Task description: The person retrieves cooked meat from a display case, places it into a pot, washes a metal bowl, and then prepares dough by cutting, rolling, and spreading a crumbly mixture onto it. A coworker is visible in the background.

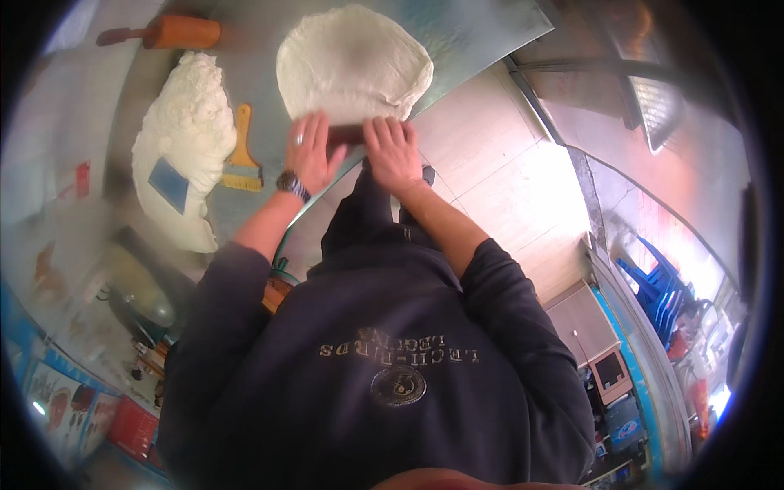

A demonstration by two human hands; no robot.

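A broad, flattened sheet of pale dough (355,61) lies on the metal worktop (251,79) in front of me. At its near edge, by the worktop's rim, is a dark reddish-brown cylinder (346,133), which looks like a rolling pin. My left hand (311,150), with a ring and a wristwatch (293,185), lies over its left part, thumb spread inward. Over the right part, my right hand (392,150) has its fingers laid forward. Both hands hide the cylinder's ends. The left fingers are slightly blurred.
Left on the worktop is a heap of white flour (184,116) with a blue scraper (169,185) on it. A wooden-handled pastry brush (243,150) lies beside the heap. An orange-brown rolling pin (184,32) rests farther back. Tiled floor (490,141) and blue plastic chairs (658,294) appear right.
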